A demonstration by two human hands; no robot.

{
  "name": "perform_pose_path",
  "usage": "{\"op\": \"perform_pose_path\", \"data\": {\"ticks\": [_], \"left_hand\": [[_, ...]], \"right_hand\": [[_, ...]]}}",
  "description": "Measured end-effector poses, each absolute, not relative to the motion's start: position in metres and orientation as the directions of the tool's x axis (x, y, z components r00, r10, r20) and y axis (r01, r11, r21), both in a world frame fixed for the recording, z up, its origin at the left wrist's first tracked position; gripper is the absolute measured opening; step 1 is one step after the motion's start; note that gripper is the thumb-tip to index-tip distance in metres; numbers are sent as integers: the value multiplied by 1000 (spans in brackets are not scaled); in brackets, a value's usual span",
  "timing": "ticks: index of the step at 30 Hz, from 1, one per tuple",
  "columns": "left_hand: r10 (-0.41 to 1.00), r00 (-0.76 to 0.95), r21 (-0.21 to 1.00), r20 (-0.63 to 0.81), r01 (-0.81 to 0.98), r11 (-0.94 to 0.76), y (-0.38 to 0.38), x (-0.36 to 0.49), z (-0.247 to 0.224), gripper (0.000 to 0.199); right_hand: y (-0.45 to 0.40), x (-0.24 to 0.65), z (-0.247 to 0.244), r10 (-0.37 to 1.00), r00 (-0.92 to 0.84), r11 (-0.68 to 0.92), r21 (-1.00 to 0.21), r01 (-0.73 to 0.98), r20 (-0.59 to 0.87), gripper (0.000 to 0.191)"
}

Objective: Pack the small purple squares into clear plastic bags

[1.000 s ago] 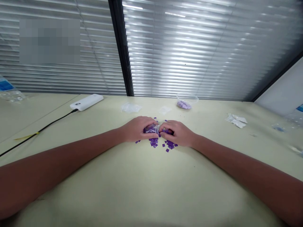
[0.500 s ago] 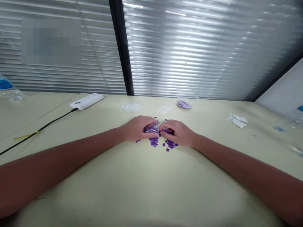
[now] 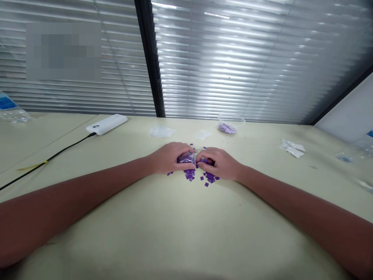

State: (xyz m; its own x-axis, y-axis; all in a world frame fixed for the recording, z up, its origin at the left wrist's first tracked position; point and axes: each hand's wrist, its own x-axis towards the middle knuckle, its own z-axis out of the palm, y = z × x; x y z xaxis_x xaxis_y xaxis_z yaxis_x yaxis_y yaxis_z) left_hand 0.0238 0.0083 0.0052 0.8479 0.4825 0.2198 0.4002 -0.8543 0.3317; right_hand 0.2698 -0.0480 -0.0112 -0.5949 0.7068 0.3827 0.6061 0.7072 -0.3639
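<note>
Several small purple squares [image 3: 210, 177] lie loose on the pale table [image 3: 163, 221], around and below both hands. My left hand [image 3: 171, 157] is closed round a clear plastic bag [image 3: 187, 158] with purple pieces in it. From the right, my right hand [image 3: 220, 162] meets the bag's open side, its thumb and fingers pinched together over the purple squares. What those fingertips hold is too small to make out. The fingertips of the two hands are almost touching.
Behind the hands lie clear plastic bags [image 3: 161, 131] and a clear round container [image 3: 227, 127] with light purple pieces. A white device [image 3: 107, 124] with a black cable is at the left. White packets [image 3: 292, 148] lie right. Bottles [image 3: 11, 109] stand at the edges.
</note>
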Motion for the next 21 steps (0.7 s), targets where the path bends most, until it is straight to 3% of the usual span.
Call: {"op": "perform_pose_path", "data": {"ticks": [21], "left_hand": [[487, 847, 346, 215, 400, -849, 7, 24, 7, 52]], "right_hand": [[-48, 269, -10, 701, -600, 713, -365, 599, 386, 7]]}}
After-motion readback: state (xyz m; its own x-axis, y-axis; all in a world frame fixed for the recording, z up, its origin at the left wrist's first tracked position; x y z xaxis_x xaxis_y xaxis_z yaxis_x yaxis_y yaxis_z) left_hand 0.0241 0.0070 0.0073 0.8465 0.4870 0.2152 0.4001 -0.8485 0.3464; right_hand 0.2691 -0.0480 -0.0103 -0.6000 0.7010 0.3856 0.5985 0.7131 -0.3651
